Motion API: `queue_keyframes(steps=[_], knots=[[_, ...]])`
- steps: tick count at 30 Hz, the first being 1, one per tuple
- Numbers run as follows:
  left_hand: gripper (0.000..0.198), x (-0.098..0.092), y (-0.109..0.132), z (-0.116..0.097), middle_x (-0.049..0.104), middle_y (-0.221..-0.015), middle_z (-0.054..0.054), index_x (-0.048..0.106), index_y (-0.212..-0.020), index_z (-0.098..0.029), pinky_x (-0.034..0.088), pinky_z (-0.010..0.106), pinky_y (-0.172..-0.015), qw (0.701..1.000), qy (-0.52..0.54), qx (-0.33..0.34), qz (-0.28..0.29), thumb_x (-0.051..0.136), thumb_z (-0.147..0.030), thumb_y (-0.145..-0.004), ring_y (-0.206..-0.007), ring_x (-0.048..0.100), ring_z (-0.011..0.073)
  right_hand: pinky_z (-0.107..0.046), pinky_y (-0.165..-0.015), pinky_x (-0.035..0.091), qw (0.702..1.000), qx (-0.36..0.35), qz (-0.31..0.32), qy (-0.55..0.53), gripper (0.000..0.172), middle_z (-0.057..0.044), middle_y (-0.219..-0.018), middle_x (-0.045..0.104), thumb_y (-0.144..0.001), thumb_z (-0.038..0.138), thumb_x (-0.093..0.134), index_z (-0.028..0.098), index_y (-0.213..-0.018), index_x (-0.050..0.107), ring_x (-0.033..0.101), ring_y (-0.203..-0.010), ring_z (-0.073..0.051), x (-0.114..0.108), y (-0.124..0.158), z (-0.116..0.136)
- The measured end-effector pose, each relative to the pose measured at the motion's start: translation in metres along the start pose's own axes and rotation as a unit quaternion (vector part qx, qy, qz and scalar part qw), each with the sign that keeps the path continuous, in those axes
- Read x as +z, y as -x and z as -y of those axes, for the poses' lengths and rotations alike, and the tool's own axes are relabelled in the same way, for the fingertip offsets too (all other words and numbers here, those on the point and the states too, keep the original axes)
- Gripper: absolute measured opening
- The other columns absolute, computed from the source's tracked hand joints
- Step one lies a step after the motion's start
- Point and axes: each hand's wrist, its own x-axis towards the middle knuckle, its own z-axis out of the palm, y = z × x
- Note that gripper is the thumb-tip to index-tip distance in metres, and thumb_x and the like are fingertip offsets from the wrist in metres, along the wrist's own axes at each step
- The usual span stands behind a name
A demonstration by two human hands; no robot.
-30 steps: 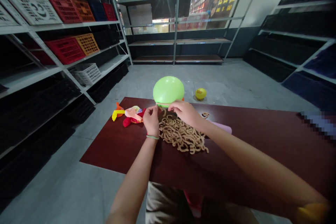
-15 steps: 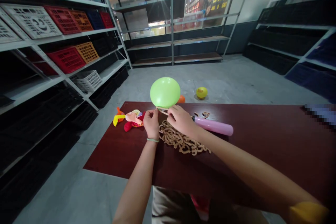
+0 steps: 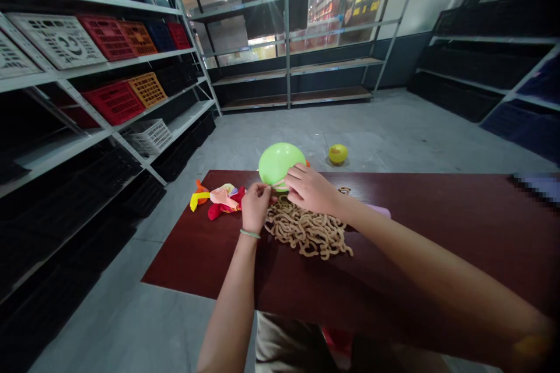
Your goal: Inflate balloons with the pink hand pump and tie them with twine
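Centre frame, at the far edge of the desk (image 3: 437, 215), the left hand (image 3: 255, 208) pinches the green balloon (image 3: 277, 162) by its neck, the right hand (image 3: 311, 189) curled alongside, its grip impossible to tell, above heaped rubber bands (image 3: 308, 233) (yellow signs (image 3: 370, 3) behind: illegible).

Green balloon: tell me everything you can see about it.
The round light-green rubber balloon is inflated, smooth and glossy. It sits low over the far edge of the dark red table, neck toward the person. The left hand and right hand both pinch at the neck with their fingers; the right hand hides its lower right part.
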Motion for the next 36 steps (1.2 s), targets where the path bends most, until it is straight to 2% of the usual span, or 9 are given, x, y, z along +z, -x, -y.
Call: queue_keyframes(steps=[5,9,14,18,21,27,31,34,36], knots=[[0.021,0.001,0.002,-0.004,0.070,-0.077,0.004,0.052,-0.092,-0.019,0.053,0.027,-0.055,0.996,0.080,-0.019,0.034,0.061,-0.035,-0.084,-0.054,0.066,0.0150,-0.034,-0.076,0.038,0.996,0.041,-0.032,-0.066,0.013,-0.005,-0.085,0.053,-0.083,0.010,0.044,0.021,-0.077,0.049,0.043,-0.087,-0.020,0.004,0.000,-0.013],[0.023,0.000,0.006,-0.012,0.068,-0.071,0.000,0.053,-0.105,-0.019,0.051,0.024,-0.055,0.992,0.108,0.009,0.060,0.058,-0.029,-0.085,-0.054,0.065,0.0130,-0.034,-0.077,0.039,0.992,0.062,-0.052,-0.094,0.016,-0.002,-0.080,0.049,-0.084,0.009,0.042,0.022,-0.074,0.044,0.044,-0.083,-0.019,0.009,-0.003,-0.022],[0.042,0.000,0.005,-0.010,0.066,-0.070,0.000,0.062,-0.124,-0.019,0.050,0.024,-0.057,0.990,0.095,-0.003,0.101,0.053,-0.022,-0.083,-0.054,0.061,0.0110,-0.039,-0.084,0.042,0.999,-0.008,-0.015,-0.036,0.013,-0.009,-0.096,0.054,-0.089,0.013,0.043,0.020,-0.085,0.053,0.046,-0.097,-0.023,0.002,-0.011,-0.025],[0.036,0.000,0.002,-0.008,0.066,-0.069,0.001,0.067,-0.114,-0.017,0.050,0.025,-0.056,0.988,0.122,-0.039,0.086,0.056,-0.025,-0.080,-0.054,0.062,0.0122,-0.042,-0.094,0.039,0.997,-0.074,0.018,-0.014,0.019,-0.011,-0.105,0.056,-0.092,0.013,0.041,0.019,-0.096,0.059,0.047,-0.106,-0.025,-0.008,-0.019,-0.025],[0.026,0.000,0.003,-0.013,0.067,-0.069,0.001,0.065,-0.101,-0.016,0.053,0.027,-0.059,0.982,0.170,-0.055,0.068,0.060,-0.030,-0.080,-0.056,0.064,0.0131,-0.041,-0.093,0.040,0.998,-0.060,0.031,-0.003,0.020,-0.011,-0.108,0.056,-0.092,0.013,0.041,0.020,-0.099,0.058,0.047,-0.106,-0.025,-0.012,-0.022,-0.029],[0.028,-0.003,0.004,-0.019,0.068,-0.076,0.002,0.060,-0.093,-0.016,0.054,0.026,-0.066,0.963,0.234,-0.068,0.112,0.069,-0.038,-0.078,-0.062,0.065,0.0113,-0.035,-0.088,0.039,0.999,-0.020,0.037,-0.012,0.016,-0.010,-0.103,0.054,-0.096,0.016,0.038,0.020,-0.094,0.053,0.047,-0.098,-0.021,-0.010,-0.022,-0.033],[0.026,-0.002,0.003,-0.013,0.069,-0.079,0.004,0.062,-0.094,-0.017,0.053,0.028,-0.069,0.980,0.149,-0.026,0.130,0.066,-0.040,-0.082,-0.067,0.067,0.0141,-0.033,-0.084,0.040,0.997,0.025,0.023,-0.074,0.015,-0.007,-0.096,0.055,-0.094,0.016,0.039,0.020,-0.086,0.051,0.048,-0.092,-0.019,-0.010,-0.027,-0.031],[0.020,0.000,0.004,-0.007,0.071,-0.080,0.005,0.066,-0.098,-0.020,0.051,0.028,-0.069,0.992,0.017,0.050,0.110,0.059,-0.037,-0.088,-0.072,0.069,0.0177,-0.035,-0.083,0.038,0.993,0.072,0.048,-0.081,0.015,-0.006,-0.090,0.059,-0.092,0.016,0.043,0.020,-0.080,0.051,0.050,-0.089,-0.019,-0.013,-0.033,-0.028],[0.019,0.000,0.006,-0.006,0.072,-0.079,0.006,0.067,-0.100,-0.021,0.050,0.028,-0.067,0.986,-0.062,0.117,0.099,0.056,-0.034,-0.091,-0.073,0.069,0.0193,-0.036,-0.082,0.036,0.990,0.097,0.063,-0.080,0.019,-0.005,-0.086,0.063,-0.092,0.017,0.044,0.019,-0.076,0.052,0.052,-0.085,-0.018,-0.015,-0.037,-0.026]])
